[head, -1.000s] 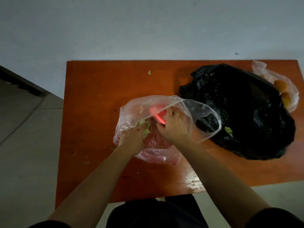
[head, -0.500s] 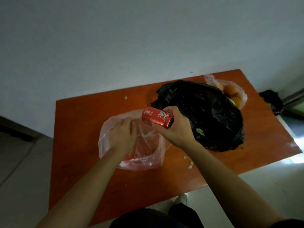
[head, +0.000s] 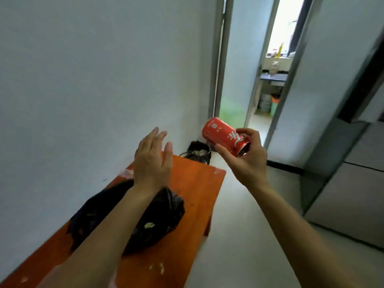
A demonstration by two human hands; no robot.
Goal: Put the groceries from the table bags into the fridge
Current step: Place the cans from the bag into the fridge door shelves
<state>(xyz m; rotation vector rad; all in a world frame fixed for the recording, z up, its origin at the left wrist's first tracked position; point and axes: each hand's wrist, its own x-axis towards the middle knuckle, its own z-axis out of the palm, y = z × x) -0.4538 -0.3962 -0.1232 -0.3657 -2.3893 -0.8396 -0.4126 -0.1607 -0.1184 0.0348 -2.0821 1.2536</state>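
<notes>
Red can (head: 226,136): gripped by right hand (head: 247,163), long axis pointed far-left.
Left hand (head: 152,163): spread, empty.
Fridge (head: 353,194): presumed right of can.

The red cylindrical metal drink can (head: 225,135) is showing one large white brush-style character on its side and a small white round emblem with tiny print nearby; blur is keeping both from being read.
</notes>
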